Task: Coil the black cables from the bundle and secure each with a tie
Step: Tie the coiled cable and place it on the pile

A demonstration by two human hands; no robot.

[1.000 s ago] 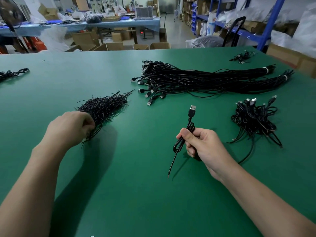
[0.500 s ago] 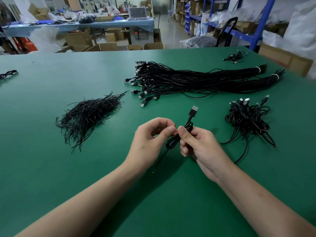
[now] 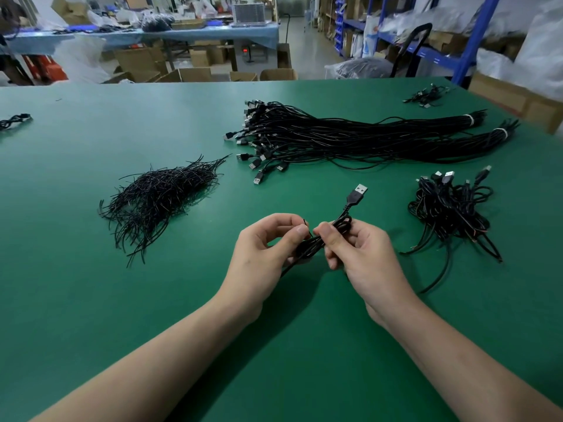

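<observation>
Right hand (image 3: 362, 254) pinches the thin black coiled USB cable (image 3: 308, 248) between thumb and curled fingers, with the silver plug (image 3: 360, 190) jutting up beyond the fingertips. Left hand (image 3: 265, 254) pinches a short black wire tie (image 3: 305, 222) between thumb and forefinger, its tip just beside the coil (wrap not yet begun). Risks: the tie slips from the pinch, or the right grip loosens and the loops spring open; the loose tail below the fingers could snag

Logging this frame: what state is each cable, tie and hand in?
Black USB cable in hand: coiled, off the table.
Thin black wire tie: pinched at the coil, wrapping unclear.
Left hand: pinches the tie.
Right hand: grips the coil.
Long black cable bundle: uncoiled, white-banded.
Black tie pile: loose.
Heap of coiled black cables: lying aside.
</observation>
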